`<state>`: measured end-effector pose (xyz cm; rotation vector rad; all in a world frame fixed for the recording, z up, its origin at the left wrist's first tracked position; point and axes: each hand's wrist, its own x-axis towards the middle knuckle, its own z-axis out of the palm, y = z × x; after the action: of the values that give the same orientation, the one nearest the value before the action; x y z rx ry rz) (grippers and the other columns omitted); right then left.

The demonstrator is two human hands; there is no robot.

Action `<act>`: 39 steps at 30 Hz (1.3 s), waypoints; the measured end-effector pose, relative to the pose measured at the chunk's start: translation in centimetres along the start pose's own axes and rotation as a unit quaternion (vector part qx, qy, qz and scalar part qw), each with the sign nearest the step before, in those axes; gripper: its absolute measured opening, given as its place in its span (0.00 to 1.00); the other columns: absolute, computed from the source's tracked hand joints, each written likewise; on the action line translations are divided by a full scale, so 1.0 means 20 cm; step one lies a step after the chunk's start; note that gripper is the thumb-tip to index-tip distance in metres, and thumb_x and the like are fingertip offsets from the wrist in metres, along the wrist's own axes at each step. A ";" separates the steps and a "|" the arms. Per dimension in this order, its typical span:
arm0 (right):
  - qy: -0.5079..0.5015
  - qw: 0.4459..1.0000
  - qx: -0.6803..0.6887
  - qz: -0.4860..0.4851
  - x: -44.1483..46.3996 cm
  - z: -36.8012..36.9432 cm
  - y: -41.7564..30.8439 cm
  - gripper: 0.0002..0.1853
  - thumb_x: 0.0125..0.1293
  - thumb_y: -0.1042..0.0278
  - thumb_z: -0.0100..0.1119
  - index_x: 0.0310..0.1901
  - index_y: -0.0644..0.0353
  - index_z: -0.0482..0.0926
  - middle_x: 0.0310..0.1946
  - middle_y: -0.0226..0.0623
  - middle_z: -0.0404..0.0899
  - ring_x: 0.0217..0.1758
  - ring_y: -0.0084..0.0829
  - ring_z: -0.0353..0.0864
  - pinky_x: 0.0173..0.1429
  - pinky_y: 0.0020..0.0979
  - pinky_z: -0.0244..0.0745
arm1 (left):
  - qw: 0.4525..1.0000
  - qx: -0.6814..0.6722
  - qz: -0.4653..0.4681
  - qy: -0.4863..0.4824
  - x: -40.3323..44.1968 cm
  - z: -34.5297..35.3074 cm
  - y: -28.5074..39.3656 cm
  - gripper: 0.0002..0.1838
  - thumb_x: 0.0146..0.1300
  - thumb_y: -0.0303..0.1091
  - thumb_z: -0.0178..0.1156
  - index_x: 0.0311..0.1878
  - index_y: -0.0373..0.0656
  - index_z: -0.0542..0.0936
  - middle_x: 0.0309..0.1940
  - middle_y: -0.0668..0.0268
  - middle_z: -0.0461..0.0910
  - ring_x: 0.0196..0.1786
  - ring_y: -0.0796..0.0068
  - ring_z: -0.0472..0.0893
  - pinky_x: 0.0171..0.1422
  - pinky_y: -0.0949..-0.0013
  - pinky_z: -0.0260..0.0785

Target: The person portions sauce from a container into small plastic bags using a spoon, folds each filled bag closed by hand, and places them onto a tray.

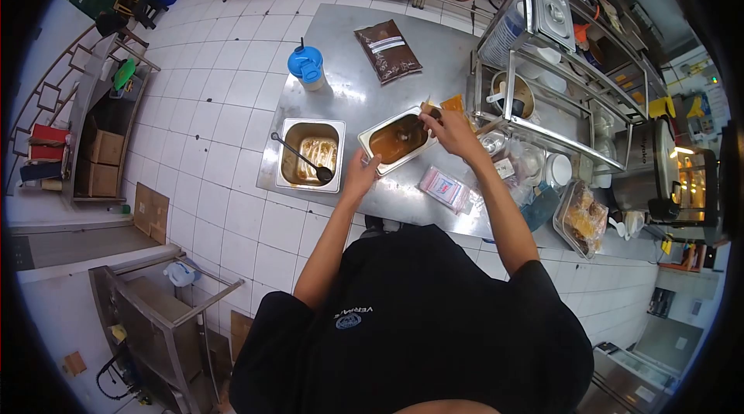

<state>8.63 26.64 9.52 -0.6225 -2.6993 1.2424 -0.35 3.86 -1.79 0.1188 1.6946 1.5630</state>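
On the steel table a rectangular metal pan with brown liquid sits at a slant. My left hand grips its near-left corner, thumb over the rim. At its far-right end my right hand has its fingers closed; what they hold is too small to make out. To the left stands another metal pan with brown residue, and a black spoon lies across it. An orange packet is just beyond my right hand.
Behind are a blue-lidded jug and a sealed brown bag. Pink-and-white packets lie near the front edge. At right stand a metal rack, a white tub and a tray of wrapped food.
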 end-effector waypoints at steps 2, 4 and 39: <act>0.037 0.995 -0.022 -0.089 -0.09 0.01 0.04 0.12 0.70 0.63 0.57 0.42 0.63 0.83 0.29 0.42 0.83 0.34 0.40 0.84 0.43 0.38 0.76 | 0.995 0.052 0.083 -0.023 -0.01 0.00 0.07 0.15 0.70 0.39 0.61 0.53 0.41 0.75 0.34 0.68 0.78 0.30 0.82 0.75 0.33 0.74 0.69; 0.065 0.978 -0.048 -0.193 -0.18 0.01 0.08 0.10 0.66 0.69 0.62 0.46 0.62 0.84 0.35 0.43 0.85 0.41 0.45 0.83 0.48 0.40 0.76 | 0.991 0.090 0.097 -0.035 -0.03 0.00 0.13 0.15 0.70 0.39 0.60 0.53 0.40 0.75 0.34 0.68 0.78 0.30 0.82 0.75 0.33 0.74 0.70; 0.165 0.699 0.670 0.189 -0.41 0.58 0.46 0.18 0.78 0.56 0.48 0.53 0.65 0.74 0.37 0.38 0.82 0.35 0.24 0.81 0.41 0.25 0.78 | 0.977 0.124 0.149 -0.083 0.00 -0.01 0.13 0.11 0.67 0.36 0.65 0.41 0.41 0.73 0.26 0.73 0.72 0.30 0.81 0.71 0.35 0.73 0.66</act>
<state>16.06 20.57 -4.37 -0.9371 -0.8185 2.3406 -1.69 4.28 0.52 0.6409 1.7921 1.4959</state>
